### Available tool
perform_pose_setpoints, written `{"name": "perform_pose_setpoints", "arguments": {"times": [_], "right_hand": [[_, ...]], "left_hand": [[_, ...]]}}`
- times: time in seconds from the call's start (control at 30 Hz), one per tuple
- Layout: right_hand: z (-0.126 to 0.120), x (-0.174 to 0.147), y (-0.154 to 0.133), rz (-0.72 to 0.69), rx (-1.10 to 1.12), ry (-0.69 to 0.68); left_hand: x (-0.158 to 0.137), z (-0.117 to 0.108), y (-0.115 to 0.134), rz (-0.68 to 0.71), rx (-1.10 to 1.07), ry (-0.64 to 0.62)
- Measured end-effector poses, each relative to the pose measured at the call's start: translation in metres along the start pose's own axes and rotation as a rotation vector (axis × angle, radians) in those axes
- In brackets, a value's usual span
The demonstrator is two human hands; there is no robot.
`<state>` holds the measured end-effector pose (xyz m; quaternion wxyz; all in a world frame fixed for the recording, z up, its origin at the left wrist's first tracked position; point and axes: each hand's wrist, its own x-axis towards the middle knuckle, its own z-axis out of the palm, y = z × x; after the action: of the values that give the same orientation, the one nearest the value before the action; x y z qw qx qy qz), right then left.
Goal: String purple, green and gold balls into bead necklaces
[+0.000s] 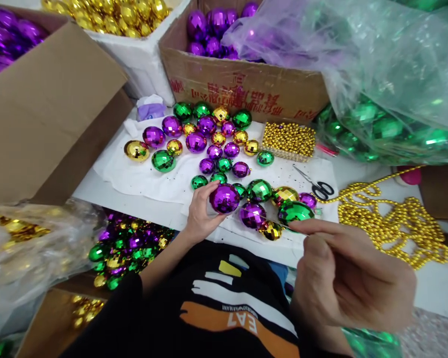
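My left hand grips a shiny purple ball ornament between thumb and fingers, just over the table's front part. Closer to the camera, my right hand is closed in a pinch. A thin pale strand runs from its fingertips toward the purple ball; whether it is thread or wire I cannot tell. Between the hands lies a cluster of ornaments, with a green ball, a faceted purple ball and a small gold ball. Scissors with black handles rest behind them.
Purple, green and gold balls cover the white cloth farther back. A tray of gold beads stands near a cardboard box. Gold bead strings lie right. A bag of green balls and an open carton flank the table.
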<state>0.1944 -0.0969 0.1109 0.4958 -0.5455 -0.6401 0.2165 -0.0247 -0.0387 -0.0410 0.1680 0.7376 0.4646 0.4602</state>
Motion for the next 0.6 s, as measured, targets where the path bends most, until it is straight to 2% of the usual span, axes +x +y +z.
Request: {"name": "perform_pose_setpoints", "arguments": {"times": [0.1,0.13,0.47,0.6], "right_hand": [[0.001,0.000,-0.001,-0.158,-0.124,-0.037],[0.001,0.000,-0.002,-0.172,-0.146,-0.038],[0.008,-0.011,-0.004,-0.193,-0.158,-0.060],[0.008,-0.014,-0.004,-0.257,-0.182,-0.065]], "left_hand": [[0.000,0.000,0.001,0.010,0.028,-0.007],[-0.001,0.000,0.001,0.010,0.037,-0.010],[-0.011,-0.005,0.002,0.006,0.060,-0.047],[-0.014,-0.005,0.001,0.007,0.062,-0.039]]}}
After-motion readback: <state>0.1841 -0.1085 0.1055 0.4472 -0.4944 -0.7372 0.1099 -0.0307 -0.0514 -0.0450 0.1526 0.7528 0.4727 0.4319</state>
